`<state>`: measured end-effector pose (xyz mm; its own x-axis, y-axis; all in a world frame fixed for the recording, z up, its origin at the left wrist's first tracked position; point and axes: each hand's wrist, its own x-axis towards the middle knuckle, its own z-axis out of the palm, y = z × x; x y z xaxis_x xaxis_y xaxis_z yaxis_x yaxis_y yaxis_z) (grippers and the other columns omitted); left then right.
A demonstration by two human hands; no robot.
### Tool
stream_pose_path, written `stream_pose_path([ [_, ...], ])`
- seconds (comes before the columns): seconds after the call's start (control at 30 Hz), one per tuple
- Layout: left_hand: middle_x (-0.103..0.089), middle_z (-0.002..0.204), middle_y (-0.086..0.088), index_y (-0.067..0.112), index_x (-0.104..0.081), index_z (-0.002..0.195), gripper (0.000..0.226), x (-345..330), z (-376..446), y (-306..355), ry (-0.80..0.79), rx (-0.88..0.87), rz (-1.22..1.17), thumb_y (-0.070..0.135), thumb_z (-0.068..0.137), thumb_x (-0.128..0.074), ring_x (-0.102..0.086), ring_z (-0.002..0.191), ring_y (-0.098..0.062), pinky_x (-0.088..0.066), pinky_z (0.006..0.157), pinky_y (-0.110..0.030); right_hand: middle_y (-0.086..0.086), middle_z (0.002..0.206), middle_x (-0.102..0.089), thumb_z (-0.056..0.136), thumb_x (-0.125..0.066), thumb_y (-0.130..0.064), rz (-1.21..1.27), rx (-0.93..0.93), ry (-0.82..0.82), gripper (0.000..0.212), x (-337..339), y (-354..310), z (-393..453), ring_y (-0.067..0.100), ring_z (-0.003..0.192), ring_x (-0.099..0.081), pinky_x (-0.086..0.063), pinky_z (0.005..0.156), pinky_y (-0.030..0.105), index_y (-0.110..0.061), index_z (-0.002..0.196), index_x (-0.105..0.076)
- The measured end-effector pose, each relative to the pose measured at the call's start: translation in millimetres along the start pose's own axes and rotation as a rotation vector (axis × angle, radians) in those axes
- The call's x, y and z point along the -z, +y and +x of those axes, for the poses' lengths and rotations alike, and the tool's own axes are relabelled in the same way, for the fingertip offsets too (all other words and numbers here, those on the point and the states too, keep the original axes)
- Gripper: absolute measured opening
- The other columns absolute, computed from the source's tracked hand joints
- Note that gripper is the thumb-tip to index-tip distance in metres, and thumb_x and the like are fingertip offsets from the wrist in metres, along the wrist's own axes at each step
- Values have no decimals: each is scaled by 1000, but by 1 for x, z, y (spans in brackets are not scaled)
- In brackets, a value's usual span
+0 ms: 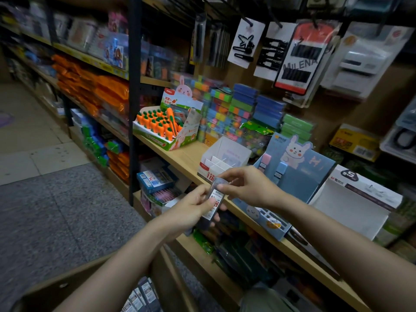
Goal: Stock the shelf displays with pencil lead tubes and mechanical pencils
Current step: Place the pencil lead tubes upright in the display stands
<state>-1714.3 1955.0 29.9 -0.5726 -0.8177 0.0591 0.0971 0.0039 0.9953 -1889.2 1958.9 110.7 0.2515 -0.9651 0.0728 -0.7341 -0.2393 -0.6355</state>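
Both hands hold one lead tube [213,200] in front of the shelf [180,154] edge. Left hand [194,209] grips its lower body; right hand [245,185] pinches its top end. White display [225,157] with dividers sits just behind; blue display [292,167] stands beside it.

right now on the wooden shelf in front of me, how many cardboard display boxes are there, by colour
orange carrot display box: 1
white divided box with red front: 1
blue rabbit display box: 1
white box with dark lid panel: 1
total: 4

The count leaves out the stacked coloured packs at the back.
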Motion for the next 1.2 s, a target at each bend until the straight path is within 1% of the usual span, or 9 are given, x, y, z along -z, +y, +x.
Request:
stream_pose_path([
  [0.13,-66,113,-7,16,-55,118,24,-2,2,-2,44,-23,87,28,98,-52,-65,101,-16,-53,85,-25,3,91,-73,91,-68,-22,-37,-8,-115,15,20,-1,5,15,77,-72,-60,77,35,-12,101,-69],
  [0.27,-51,128,2,26,-52,117,33,18,27,0,458,-34,202,39,89,-64,-50,119,-10,-44,102,-31,3,95,-72,90,-68,-21,3,-51,252,11,65,-1,36,13,73,-71,-60,74,28,-14,99,-65],
  [0.33,-40,133,2,28,-46,122,42,26,46,1,589,6,278,42,87,-66,-45,120,-12,-42,99,-30,-4,92,-68,89,-69,-25,-182,-12,488,15,82,-2,58,8,72,-66,-52,66,17,-18,102,-66],
  [0.37,-37,135,1,27,-44,128,51,27,56,2,614,19,297,44,86,-67,-44,119,-13,-43,99,-31,-5,91,-66,89,-69,-27,-282,14,560,17,85,-2,69,8,74,-63,-48,66,18,-18,103,-67],
  [0.47,-30,142,3,21,-37,142,75,25,86,3,670,27,301,49,82,-70,-42,126,-17,-43,105,-40,3,97,-68,90,-67,-28,-389,40,565,19,76,2,99,18,87,-63,-53,75,32,-13,102,-68],
  [0.67,-37,147,5,22,-32,145,85,14,131,-3,673,-10,221,54,77,-72,-43,129,-16,-43,104,-41,12,92,-66,90,-67,-25,-387,-64,525,20,58,26,137,27,82,-64,-58,71,43,-5,96,-66],
  [0.8,-50,136,1,23,-40,138,70,18,138,-16,669,-50,195,39,80,-75,-53,121,-17,-48,100,-42,11,86,-65,88,-70,-24,-402,-97,500,22,54,38,147,26,78,-63,-56,70,43,-3,91,-67],
  [1.0,-56,124,7,28,-43,131,59,21,135,-24,634,-106,137,33,82,-75,-57,111,-9,-51,92,-29,12,105,-69,83,-76,-26,-386,-76,459,32,38,49,152,28,97,-65,-56,85,43,-10,109,-68],
  [1.2,-57,119,10,29,-44,130,58,21,136,-22,638,-102,97,32,81,-77,-57,105,-4,-50,86,-23,11,95,-68,82,-77,-26,-419,-64,463,24,25,57,153,28,90,-65,-57,79,45,-11,99,-69],
])
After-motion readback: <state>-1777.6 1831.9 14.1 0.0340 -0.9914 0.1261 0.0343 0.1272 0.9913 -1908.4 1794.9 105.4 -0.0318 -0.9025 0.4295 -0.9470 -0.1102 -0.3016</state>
